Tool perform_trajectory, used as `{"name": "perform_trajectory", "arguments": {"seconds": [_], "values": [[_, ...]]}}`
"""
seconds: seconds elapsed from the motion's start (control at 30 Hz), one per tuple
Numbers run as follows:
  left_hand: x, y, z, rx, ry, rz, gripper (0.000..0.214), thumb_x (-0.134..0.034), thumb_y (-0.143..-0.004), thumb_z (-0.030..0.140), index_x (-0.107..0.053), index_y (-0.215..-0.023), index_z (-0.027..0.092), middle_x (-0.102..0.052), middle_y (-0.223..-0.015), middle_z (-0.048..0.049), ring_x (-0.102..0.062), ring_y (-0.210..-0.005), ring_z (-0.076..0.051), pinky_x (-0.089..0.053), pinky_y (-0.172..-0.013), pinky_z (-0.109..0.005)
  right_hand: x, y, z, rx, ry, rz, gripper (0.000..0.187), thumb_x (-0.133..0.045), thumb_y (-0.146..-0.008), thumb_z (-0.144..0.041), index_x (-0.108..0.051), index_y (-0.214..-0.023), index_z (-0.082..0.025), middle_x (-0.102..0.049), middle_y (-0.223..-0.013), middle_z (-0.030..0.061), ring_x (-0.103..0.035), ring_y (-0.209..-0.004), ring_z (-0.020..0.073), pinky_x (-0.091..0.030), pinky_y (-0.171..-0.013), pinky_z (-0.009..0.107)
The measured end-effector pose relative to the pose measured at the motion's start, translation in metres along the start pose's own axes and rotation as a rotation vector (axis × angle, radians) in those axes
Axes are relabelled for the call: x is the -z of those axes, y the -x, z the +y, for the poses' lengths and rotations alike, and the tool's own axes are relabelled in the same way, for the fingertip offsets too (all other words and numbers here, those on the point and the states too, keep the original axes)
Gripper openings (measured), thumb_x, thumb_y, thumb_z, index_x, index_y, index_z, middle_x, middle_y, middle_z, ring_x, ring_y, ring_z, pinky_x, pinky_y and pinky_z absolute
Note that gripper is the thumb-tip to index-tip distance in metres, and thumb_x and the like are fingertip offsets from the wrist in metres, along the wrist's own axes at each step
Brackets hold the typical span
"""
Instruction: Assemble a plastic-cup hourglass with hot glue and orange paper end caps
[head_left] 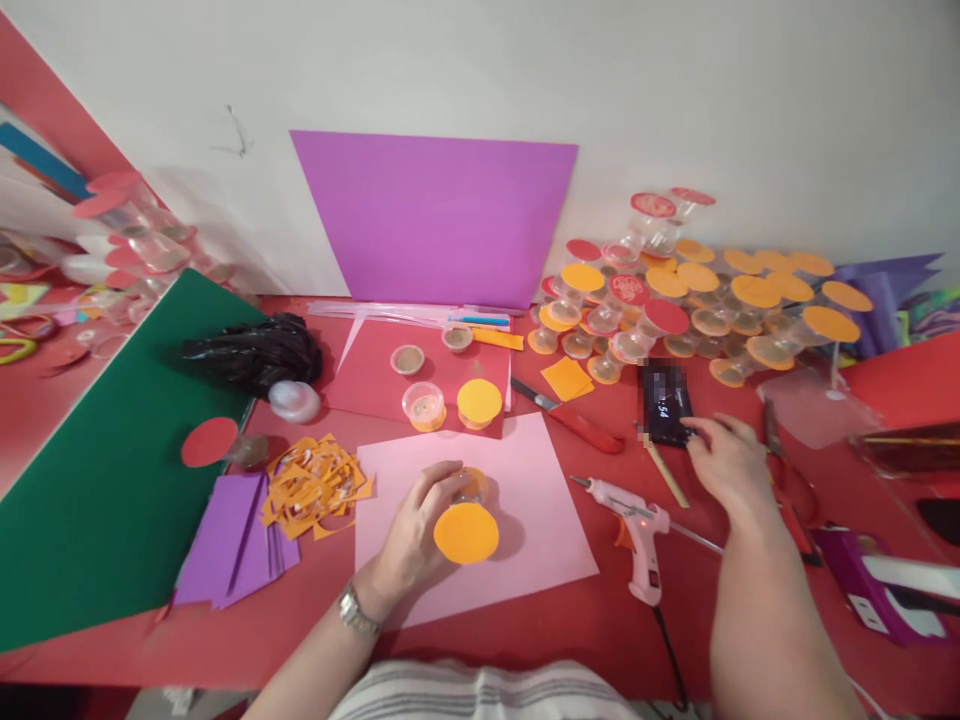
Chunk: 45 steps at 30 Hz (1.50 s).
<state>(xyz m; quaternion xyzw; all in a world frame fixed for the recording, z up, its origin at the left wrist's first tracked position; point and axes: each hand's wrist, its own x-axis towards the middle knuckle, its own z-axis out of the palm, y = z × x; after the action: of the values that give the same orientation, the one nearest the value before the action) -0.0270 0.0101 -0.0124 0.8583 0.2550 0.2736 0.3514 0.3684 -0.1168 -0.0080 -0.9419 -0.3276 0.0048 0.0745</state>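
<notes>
My left hand (pixel 424 515) is closed around an hourglass-shaped piece made of clear plastic cups (pixel 471 484), above pink paper. A round orange paper disc (pixel 466 534) covers its near end. To the right, my right hand (pixel 727 462) reaches to a black phone (pixel 664 402) with a lit screen; a fingertip touches its lower right edge, and the other fingers are partly bent. Left of that forearm lies a pink glue gun (pixel 634 530) with a red light on. Beyond the pink sheet (pixel 525 480) stand two small cups with grainy filling (pixel 408 360), a clear cup (pixel 424 405) and an orange-topped cup (pixel 479 402).
Finished-looking hourglass pieces (pixel 697 290) crowd the back right. Orange paper scraps (pixel 315 485), purple strips (pixel 232 540) and a black plastic bag (pixel 259 352) lie left, beside a green board (pixel 127 480). A red-handled cutter (pixel 589 428), pliers (pixel 795 490) and purple stapler-like tool (pixel 862 590) lie right.
</notes>
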Motion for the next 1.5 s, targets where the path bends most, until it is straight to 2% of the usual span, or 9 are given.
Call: {"name": "perform_trajectory", "arguments": {"seconds": [0.2,0.37,0.77,1.0,1.1,1.23,1.3,1.37,1.5], "values": [[0.0,-0.001,-0.001,0.053,0.002,-0.011,0.047,-0.067,-0.083,0.021,-0.053,-0.128,0.022,-0.056,-0.132,-0.0155,-0.063,-0.117,-0.029,-0.056,-0.096,-0.045,0.007,-0.002,-0.019,-0.062,0.066,-0.045,0.071,-0.045,-0.09,-0.053,-0.042,-0.143,-0.005,-0.059,-0.124,0.0267,-0.057,-0.117,0.0409,-0.046,-0.095,0.052],[0.002,-0.001,-0.001,0.022,0.018,0.0,0.048,-0.066,-0.083,0.021,-0.053,-0.129,0.023,-0.056,-0.13,-0.0158,-0.062,-0.117,-0.03,-0.056,-0.096,-0.045,0.01,-0.01,-0.031,-0.136,0.137,-0.081,0.096,-0.048,-0.082,-0.072,-0.031,-0.148,-0.004,-0.06,-0.12,0.0308,-0.059,-0.112,0.0484,-0.045,-0.088,0.059],[0.003,-0.001,0.0,0.016,0.004,-0.039,0.052,-0.068,-0.079,0.018,-0.052,-0.129,0.022,-0.057,-0.129,-0.0153,-0.061,-0.118,-0.03,-0.056,-0.096,-0.044,0.013,-0.032,-0.041,-0.135,0.175,-0.218,0.092,-0.058,-0.082,-0.052,-0.022,-0.151,-0.001,-0.056,-0.13,0.0316,-0.056,-0.119,0.0466,-0.043,-0.093,0.056],[0.0,0.0,-0.001,0.077,0.019,-0.023,0.05,-0.07,-0.08,0.021,-0.055,-0.127,0.022,-0.056,-0.128,-0.0148,-0.059,-0.119,-0.03,-0.054,-0.098,-0.046,0.033,-0.035,-0.035,-0.107,0.127,-0.177,0.078,-0.058,-0.084,-0.043,-0.038,-0.144,0.003,-0.056,-0.128,0.0377,-0.052,-0.121,0.0507,-0.036,-0.097,0.06],[-0.002,-0.001,-0.004,0.056,0.121,0.071,0.05,-0.076,-0.076,0.028,-0.057,-0.122,0.021,-0.057,-0.124,-0.0136,-0.058,-0.119,-0.031,-0.053,-0.099,-0.049,0.049,-0.016,-0.034,-0.086,0.088,-0.048,0.064,-0.049,-0.09,-0.041,-0.048,-0.136,0.003,-0.058,-0.124,0.038,-0.05,-0.124,0.0489,-0.037,-0.097,0.058],[0.0,-0.004,0.0,0.141,0.369,0.152,0.043,-0.073,-0.078,0.043,-0.057,-0.113,0.022,-0.063,-0.114,-0.0093,-0.063,-0.11,-0.029,-0.055,-0.098,-0.052,0.062,0.033,-0.052,0.011,-0.078,0.138,0.053,-0.039,-0.093,-0.04,-0.051,-0.135,-0.009,-0.065,-0.126,0.0208,-0.057,-0.12,0.0324,-0.04,-0.104,0.044],[0.003,-0.005,0.007,0.215,0.441,0.149,0.043,-0.068,-0.082,0.046,-0.054,-0.116,0.024,-0.065,-0.113,-0.0081,-0.064,-0.108,-0.028,-0.055,-0.097,-0.053,0.059,0.064,-0.071,0.016,-0.47,0.274,0.046,-0.05,-0.087,-0.047,-0.065,-0.115,-0.014,-0.072,-0.105,0.0163,-0.067,-0.099,0.0301,-0.048,-0.094,0.042],[0.006,-0.007,0.014,0.287,0.521,0.137,0.043,-0.068,-0.082,0.046,-0.053,-0.115,0.024,-0.066,-0.113,-0.0076,-0.065,-0.108,-0.029,-0.055,-0.098,-0.054,0.048,0.095,-0.094,0.018,-0.71,0.221,0.043,-0.052,-0.086,-0.054,-0.067,-0.105,-0.018,-0.073,-0.1,0.0138,-0.068,-0.086,0.0268,-0.054,-0.081,0.04],[0.011,-0.009,0.024,0.341,0.569,0.129,0.038,-0.069,-0.081,0.045,-0.054,-0.109,0.023,-0.068,-0.11,-0.0075,-0.066,-0.109,-0.03,-0.054,-0.1,-0.055,0.021,0.143,-0.135,0.257,-0.878,-0.139,0.033,-0.058,-0.084,-0.054,-0.07,-0.091,-0.024,-0.074,-0.085,0.0049,-0.069,-0.072,0.0204,-0.058,-0.069,0.032]]}}
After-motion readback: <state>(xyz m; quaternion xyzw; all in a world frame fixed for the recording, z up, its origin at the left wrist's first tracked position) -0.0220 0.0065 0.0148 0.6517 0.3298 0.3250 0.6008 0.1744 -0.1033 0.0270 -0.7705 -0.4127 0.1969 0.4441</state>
